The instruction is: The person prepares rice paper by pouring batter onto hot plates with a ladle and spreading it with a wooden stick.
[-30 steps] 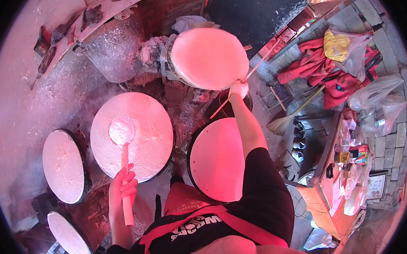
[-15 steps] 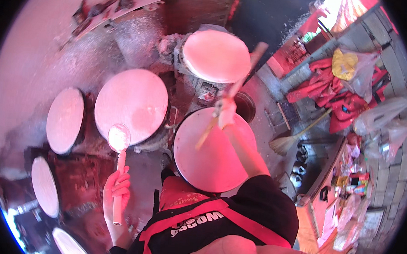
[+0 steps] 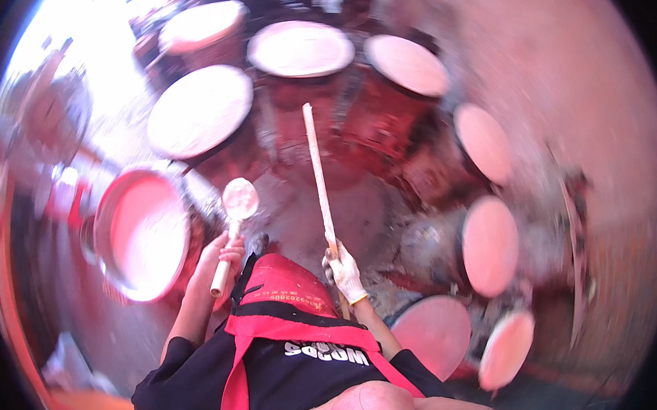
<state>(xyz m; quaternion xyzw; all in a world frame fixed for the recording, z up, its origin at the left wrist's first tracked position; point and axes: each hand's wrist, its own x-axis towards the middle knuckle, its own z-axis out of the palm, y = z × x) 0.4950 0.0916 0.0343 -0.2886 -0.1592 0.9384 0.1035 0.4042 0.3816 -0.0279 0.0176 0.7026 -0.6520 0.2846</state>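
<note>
My bare left hand (image 3: 227,259) is wrapped round the pale handle of a ladle (image 3: 240,198), whose round head holds white material. It is beside a large metal pot (image 3: 105,215) of pale liquid on the left. My right hand (image 3: 343,272), in a white knit glove, grips a long pale stick (image 3: 314,160) that points away from me over the floor. At the lower right, behind that arm, is a round griddle (image 3: 431,336) with a smooth surface, partly hidden by my sleeve.
An arc of round griddles on reddish stands runs around me, among them a white-topped one (image 3: 200,111), a far one (image 3: 299,49) and one at right (image 3: 490,247). A pale wall (image 3: 594,100) curves behind them. Much of the surroundings is motion-blurred.
The view has swung round to face the arc of griddles, with the liquid pot now on my left. My right hand has moved down towards my body with the stick; both hands keep their grips.
</note>
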